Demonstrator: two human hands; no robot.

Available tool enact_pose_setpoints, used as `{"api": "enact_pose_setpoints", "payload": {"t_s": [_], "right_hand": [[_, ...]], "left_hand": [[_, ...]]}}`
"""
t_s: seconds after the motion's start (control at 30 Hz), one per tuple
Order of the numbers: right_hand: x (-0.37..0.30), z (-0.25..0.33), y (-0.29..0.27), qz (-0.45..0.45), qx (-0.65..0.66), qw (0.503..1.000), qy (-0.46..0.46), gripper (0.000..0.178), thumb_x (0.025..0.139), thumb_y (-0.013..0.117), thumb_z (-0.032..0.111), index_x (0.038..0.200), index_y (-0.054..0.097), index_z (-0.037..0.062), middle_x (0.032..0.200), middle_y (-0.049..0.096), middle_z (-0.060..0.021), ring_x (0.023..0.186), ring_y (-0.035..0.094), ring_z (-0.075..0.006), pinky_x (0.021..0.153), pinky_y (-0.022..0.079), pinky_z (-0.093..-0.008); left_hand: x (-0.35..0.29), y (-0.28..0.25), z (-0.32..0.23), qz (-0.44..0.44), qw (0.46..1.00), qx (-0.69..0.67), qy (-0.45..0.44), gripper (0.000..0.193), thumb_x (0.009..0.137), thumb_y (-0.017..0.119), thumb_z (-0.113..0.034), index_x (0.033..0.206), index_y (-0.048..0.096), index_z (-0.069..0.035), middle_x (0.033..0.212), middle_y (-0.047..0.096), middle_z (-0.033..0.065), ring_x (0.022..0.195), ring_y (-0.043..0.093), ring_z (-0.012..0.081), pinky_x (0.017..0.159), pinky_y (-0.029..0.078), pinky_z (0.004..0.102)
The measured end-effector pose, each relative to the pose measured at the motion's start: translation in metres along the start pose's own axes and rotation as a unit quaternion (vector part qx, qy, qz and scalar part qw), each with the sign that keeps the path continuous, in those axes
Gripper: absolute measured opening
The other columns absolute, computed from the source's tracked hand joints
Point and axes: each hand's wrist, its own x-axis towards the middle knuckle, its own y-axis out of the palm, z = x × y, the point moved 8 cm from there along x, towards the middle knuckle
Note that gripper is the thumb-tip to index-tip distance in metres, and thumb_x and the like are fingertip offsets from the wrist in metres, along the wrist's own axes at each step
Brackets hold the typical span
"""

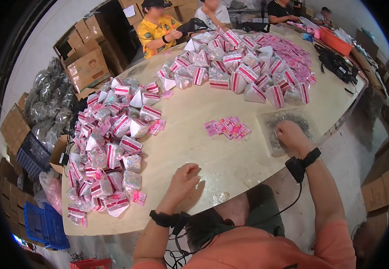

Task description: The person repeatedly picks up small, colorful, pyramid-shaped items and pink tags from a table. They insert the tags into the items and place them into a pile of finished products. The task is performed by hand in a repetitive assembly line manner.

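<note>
My left hand (184,183) rests over the table's near edge with its fingers curled in. Whatever it may hold is hidden. My right hand (291,134) is closed and lowered into a shallow clear tray (272,145). Small dark metal pieces (295,119) fill that tray, too fine to tell their kind. What the right fingers grip cannot be seen. Between the hands, a little farther off, lies a loose pile of pink printed cards (232,128). Black straps with small boxes circle both my wrists.
Heaps of clear wedge-shaped packs with pink-and-white labels cover the left side (109,148) and far side (239,62) of the table (181,121). More pink cards (293,54) spread at the back right. An orange basin (335,41) and black bag (335,62) are beyond. Several people sit across.
</note>
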Motion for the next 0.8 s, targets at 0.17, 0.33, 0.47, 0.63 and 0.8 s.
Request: {"api": "enact_pose_setpoints", "payload": {"t_s": [0.17,0.33,0.47,0.63,0.8], "right_hand": [[-0.002,0.016,-0.003,-0.034,0.089,0.994,-0.056,0.009,0.065,0.054,0.009,0.071,0.055,0.0022,0.073,0.056,-0.0188,0.075,0.054,-0.0374,0.066,0.042,-0.0458],[0.006,-0.001,0.015,-0.003,0.031,0.999,-0.027,0.009,0.065,0.054,0.009,0.070,0.055,0.0019,0.073,0.056,-0.0179,0.075,0.054,-0.0377,0.065,0.042,-0.0454],[0.005,-0.002,-0.002,-0.022,0.071,0.997,0.003,0.008,0.066,0.053,0.009,0.068,0.054,0.0008,0.069,0.056,-0.0175,0.068,0.055,-0.0352,0.061,0.043,-0.0431],[0.005,-0.011,-0.019,-0.014,0.259,0.963,0.079,0.010,0.073,0.051,0.009,0.071,0.051,-0.0008,0.059,0.053,-0.0109,0.052,0.053,-0.0204,0.050,0.042,-0.0351],[0.003,-0.020,-0.018,-0.006,0.381,0.914,0.138,0.006,0.077,0.049,0.005,0.081,0.050,0.0007,0.057,0.052,-0.0057,0.047,0.050,-0.0113,0.042,0.039,-0.0271]], "left_hand": [[-0.002,-0.005,0.001,-0.015,1.000,0.024,0.005,0.035,0.074,0.056,-0.006,0.108,0.050,0.002,0.103,0.054,0.0082,0.099,0.050,0.0167,0.089,0.038,0.0285],[-0.001,-0.002,0.004,-0.012,1.000,-0.017,-0.007,0.034,0.074,0.055,-0.005,0.107,0.051,0.002,0.102,0.054,0.0079,0.098,0.049,0.0159,0.088,0.039,0.0280],[-0.001,-0.004,0.007,-0.017,1.000,0.006,0.001,0.034,0.075,0.055,-0.004,0.108,0.050,0.002,0.102,0.054,0.0079,0.098,0.050,0.0160,0.087,0.039,0.0281],[-0.001,-0.003,0.011,-0.012,1.000,-0.016,-0.007,0.034,0.076,0.055,-0.005,0.109,0.049,0.002,0.104,0.054,0.0101,0.101,0.051,0.0176,0.088,0.039,0.0288],[0.000,-0.002,0.009,-0.004,1.000,-0.019,-0.001,0.034,0.076,0.054,-0.005,0.110,0.049,0.002,0.105,0.055,0.0113,0.103,0.051,0.0182,0.088,0.039,0.0294]]}}
